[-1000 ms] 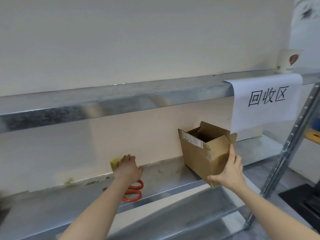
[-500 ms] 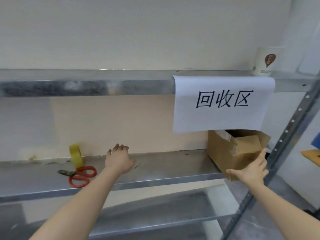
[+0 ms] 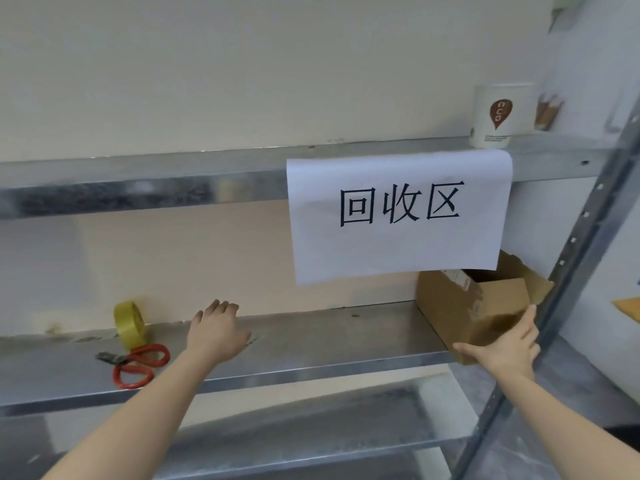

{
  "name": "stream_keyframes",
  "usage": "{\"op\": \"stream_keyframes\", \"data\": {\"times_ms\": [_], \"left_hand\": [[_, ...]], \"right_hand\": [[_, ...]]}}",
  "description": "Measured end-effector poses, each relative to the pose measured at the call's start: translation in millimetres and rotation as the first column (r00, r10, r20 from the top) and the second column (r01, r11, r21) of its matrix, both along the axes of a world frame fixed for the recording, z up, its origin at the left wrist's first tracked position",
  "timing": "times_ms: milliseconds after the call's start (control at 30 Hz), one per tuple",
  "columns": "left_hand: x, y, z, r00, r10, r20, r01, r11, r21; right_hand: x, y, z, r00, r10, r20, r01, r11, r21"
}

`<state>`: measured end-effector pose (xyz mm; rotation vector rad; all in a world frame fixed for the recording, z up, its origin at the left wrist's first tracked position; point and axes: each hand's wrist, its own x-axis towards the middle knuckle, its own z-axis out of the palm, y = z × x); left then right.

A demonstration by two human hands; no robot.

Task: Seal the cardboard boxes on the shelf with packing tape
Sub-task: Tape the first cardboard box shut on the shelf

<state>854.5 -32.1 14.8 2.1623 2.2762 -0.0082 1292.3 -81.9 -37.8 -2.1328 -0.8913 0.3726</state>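
I see open brown cardboard box (image 3: pixel 467 306) at right end of middle galvanized metal shelf (image 3: pixel 311 344), top partly behind hanging white paper sign (image 3: pixel 398 216). Yellow packing tape roll (image 3: pixel 130 323) on edge at left, by wall. Red-handled scissors (image 3: pixel 138 363) just before it. My left hand (image 3: pixel 216 332) on shelf between tape and box. Right hand (image 3: pixel 505 351) against box's front corner. White paper cup (image 3: pixel 498 116) on upper metal shelf (image 3: pixel 138 181), above sign.

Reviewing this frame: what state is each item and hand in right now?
Cardboard box: flaps open, no tape visible.
Tape roll: standing on edge, untouched.
Scissors: lying flat, blades look closed, untouched.
Paper sign: hanging from the upper shelf.
Paper cup: upright.
Left hand: relaxed, palm down over the shelf.
Right hand: straight fingers touching the box.
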Motion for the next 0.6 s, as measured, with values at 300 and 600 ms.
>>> {"op": "stream_keyframes", "data": {"times_ms": [300,600], "left_hand": [[0,5,11,0.999,-0.030,0.013,0.030,0.999,0.039],[-49,1,18,0.999,-0.030,0.035,0.029,0.998,0.048]], "right_hand": [[-24,1,-13,0.995,-0.095,0.029,0.096,0.995,-0.033],[-60,-4,-9,0.988,-0.083,0.133,0.083,0.997,0.005]]}}
